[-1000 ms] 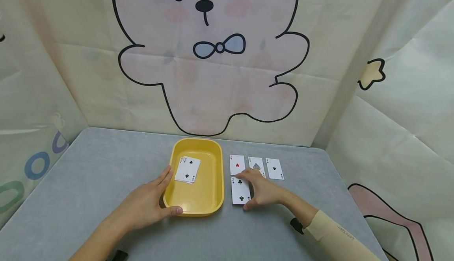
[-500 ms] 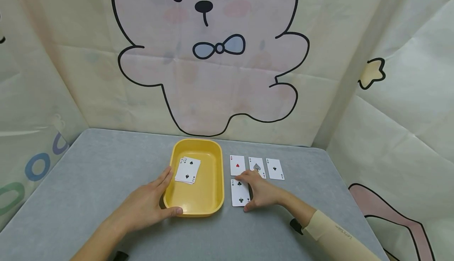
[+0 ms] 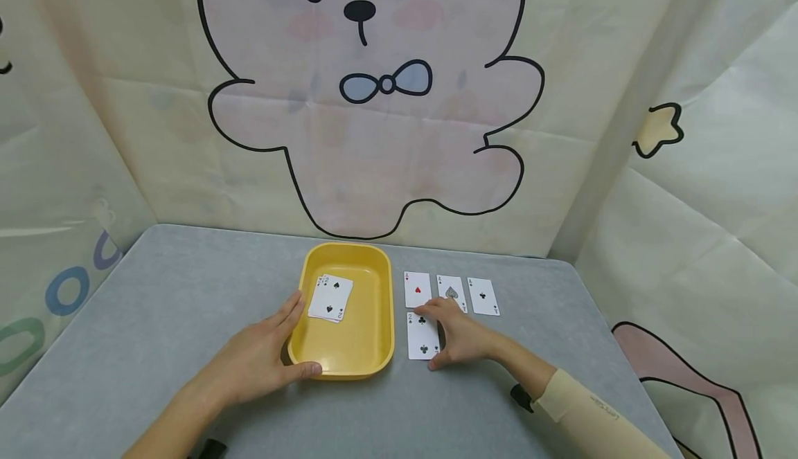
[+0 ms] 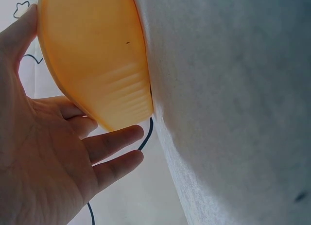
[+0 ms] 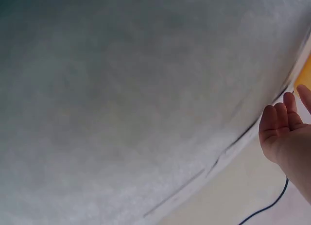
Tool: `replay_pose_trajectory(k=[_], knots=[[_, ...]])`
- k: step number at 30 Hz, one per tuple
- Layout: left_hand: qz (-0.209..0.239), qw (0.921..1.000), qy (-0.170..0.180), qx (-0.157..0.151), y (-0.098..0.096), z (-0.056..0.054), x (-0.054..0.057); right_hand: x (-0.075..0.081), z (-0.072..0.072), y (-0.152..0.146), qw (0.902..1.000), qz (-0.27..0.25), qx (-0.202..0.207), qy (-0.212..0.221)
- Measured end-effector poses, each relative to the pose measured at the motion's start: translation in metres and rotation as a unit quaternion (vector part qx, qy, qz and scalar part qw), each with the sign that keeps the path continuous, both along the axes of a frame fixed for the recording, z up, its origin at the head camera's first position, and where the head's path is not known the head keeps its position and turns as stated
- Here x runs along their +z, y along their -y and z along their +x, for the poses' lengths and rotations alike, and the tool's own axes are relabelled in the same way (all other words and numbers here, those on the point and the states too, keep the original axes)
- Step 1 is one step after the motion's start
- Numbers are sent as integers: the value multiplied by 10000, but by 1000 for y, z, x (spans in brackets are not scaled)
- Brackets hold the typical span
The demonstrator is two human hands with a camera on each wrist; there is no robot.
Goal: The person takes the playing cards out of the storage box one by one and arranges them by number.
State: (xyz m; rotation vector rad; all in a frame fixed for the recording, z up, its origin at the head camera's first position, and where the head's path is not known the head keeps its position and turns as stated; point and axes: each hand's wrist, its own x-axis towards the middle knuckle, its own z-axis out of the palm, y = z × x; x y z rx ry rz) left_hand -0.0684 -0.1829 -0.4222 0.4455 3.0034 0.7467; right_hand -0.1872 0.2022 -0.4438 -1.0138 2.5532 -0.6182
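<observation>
My left hand (image 3: pixel 262 355) holds the near left corner of a yellow tray (image 3: pixel 368 362). Its thumb lies along the near rim and its fingers touch the left side; in the left wrist view two fingers spread free below the wall. Inside the tray sits a small pile of playing cards (image 3: pixel 330 298), a two of spades on top. To the right of the tray, my right hand (image 3: pixel 458 334) grips a two of clubs (image 3: pixel 424 338) between thumb and fingertips at its far and near edges. That card lies flat on the table, its right side partly covered by the hand.
Behind the two of clubs, an ace of hearts (image 3: pixel 416 289), an ace of spades (image 3: pixel 454 289) and an ace of clubs (image 3: pixel 483 297) form a row. The grey table (image 3: pixel 206 279) meets a cartoon-printed curtain (image 3: pixel 368 168) at the back.
The two of clubs slid slightly toward me, then slightly back toward the ace of hearts, with my right fingers on it. My left hand and the tray have stayed in place.
</observation>
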Motion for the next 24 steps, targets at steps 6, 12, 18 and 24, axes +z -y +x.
replay_pose_trajectory(k=[6,12,18,24], knots=[[-26,10000,18,16,0,0,0,13,-4,-3,9998,-46,-180,0],[11,10000,19,15,0,-1,0,42,-11,-6,9981,-405,-418,188],[26,10000,0,2,1,-2,2,60,-19,-3,9954,-826,-352,341],[47,10000,68,0,2,-4,3,72,-22,12,9943,-836,-464,473]])
